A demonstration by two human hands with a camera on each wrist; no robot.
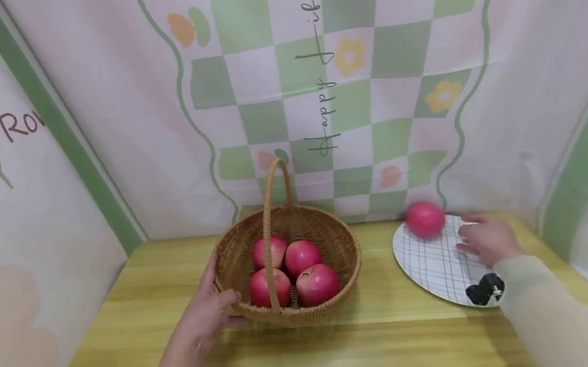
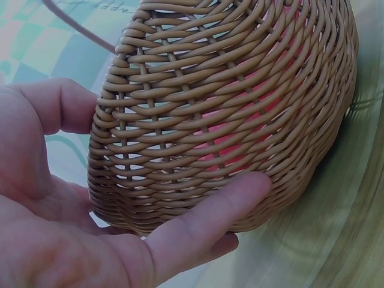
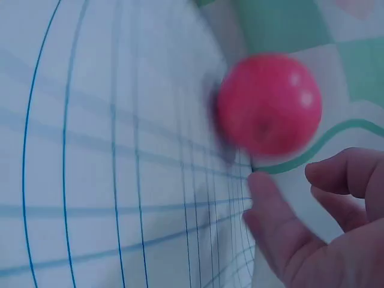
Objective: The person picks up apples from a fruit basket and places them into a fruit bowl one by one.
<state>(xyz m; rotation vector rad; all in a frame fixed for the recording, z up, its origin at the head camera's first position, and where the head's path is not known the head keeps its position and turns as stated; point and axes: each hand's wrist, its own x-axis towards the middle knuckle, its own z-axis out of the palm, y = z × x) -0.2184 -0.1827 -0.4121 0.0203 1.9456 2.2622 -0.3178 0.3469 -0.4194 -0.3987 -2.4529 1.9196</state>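
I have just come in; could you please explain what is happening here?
A person's left grip holds the side of a wicker basket, with four red apples inside. The right grip is empty, over a round checked plate, close to a fifth apple at the plate's far edge, with a visible gap between them. That apple looks blurred; whether it is moving, I cannot tell.

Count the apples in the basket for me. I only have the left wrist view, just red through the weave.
Observer: Head view shows four apples in the basket.
Operator: Where's the right hand?
Observer: Over the plate with the line grid, to the right of the basket.
Operator: Holding anything?
Observer: No. Right wrist view shows a gap between its fingers and a fifth apple.
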